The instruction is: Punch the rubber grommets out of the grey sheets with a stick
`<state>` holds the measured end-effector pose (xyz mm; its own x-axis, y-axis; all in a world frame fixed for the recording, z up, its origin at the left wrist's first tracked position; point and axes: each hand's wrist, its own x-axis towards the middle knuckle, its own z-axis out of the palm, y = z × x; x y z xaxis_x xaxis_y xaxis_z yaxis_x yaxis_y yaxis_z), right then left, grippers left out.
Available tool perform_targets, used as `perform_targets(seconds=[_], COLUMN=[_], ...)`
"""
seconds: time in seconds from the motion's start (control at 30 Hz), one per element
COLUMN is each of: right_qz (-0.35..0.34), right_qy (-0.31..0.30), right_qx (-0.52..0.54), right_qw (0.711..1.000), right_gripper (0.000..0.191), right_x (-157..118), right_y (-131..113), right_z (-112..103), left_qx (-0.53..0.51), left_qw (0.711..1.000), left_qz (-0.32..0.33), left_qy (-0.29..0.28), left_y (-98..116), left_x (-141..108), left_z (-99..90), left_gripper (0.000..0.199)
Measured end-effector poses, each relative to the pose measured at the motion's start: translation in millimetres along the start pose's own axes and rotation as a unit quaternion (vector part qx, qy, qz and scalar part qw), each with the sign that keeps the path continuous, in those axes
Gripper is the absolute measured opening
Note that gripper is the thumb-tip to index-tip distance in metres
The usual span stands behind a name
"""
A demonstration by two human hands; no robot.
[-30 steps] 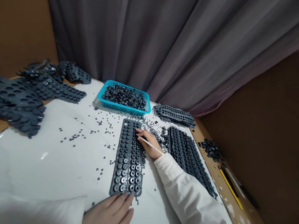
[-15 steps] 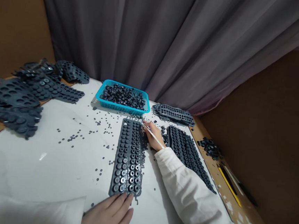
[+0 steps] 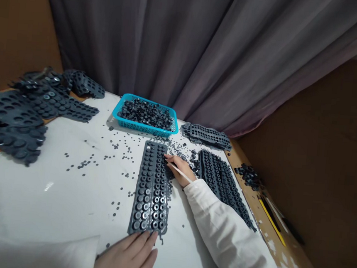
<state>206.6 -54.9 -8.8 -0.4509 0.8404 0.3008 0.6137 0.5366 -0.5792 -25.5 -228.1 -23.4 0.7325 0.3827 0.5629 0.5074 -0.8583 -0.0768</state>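
A dark grey rubber sheet (image 3: 151,190) with rows of round raised studs lies lengthwise on the white table. My left hand (image 3: 128,254) rests with its fingers stretched out on the sheet's near edge. At the sheet's upper right edge, my right hand (image 3: 178,169) is closed round a thin white stick (image 3: 179,171), its fingertips close to the right row of studs. The tip of the stick is hidden at the fingers. Small dark discs (image 3: 85,163) lie scattered on both sides of the sheet.
Behind the sheet stands a blue basket (image 3: 144,129) full of small dark pieces. More studded sheets (image 3: 224,184) lie at the right, another stack (image 3: 206,136) behind them. Perforated sheets (image 3: 14,111) are heaped at the left. A yellow tool (image 3: 272,221) lies on the right edge.
My right hand, with the white stick, has moved a little nearer to me along the sheet's right edge. My left hand stays on the near end.
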Motion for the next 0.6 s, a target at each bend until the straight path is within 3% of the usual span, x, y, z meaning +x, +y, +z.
perform_targets(seconds=[0.23,0.43,0.6], right_qz=[0.047,0.027,0.017], right_qy=[0.062,0.019,0.011], right_qx=[-0.032,0.006,0.020], right_qw=[0.996,0.999,1.000], right_gripper=[0.019,0.012,0.014], right_x=[16.3,9.0,6.6], right_y=[10.0,2.8,1.1], right_z=[-3.3,-5.0,-0.6], left_qx=[0.004,0.017,0.010], left_qw=[1.000,0.998,1.000], left_qz=[-0.017,0.027,0.008], left_qy=[0.014,-0.050,-0.020], left_y=[0.3,-3.0,-0.4], left_x=[0.4,-1.1,-1.6], left_z=[0.3,-0.6,2.6], left_gripper=[0.032,0.027,0.024])
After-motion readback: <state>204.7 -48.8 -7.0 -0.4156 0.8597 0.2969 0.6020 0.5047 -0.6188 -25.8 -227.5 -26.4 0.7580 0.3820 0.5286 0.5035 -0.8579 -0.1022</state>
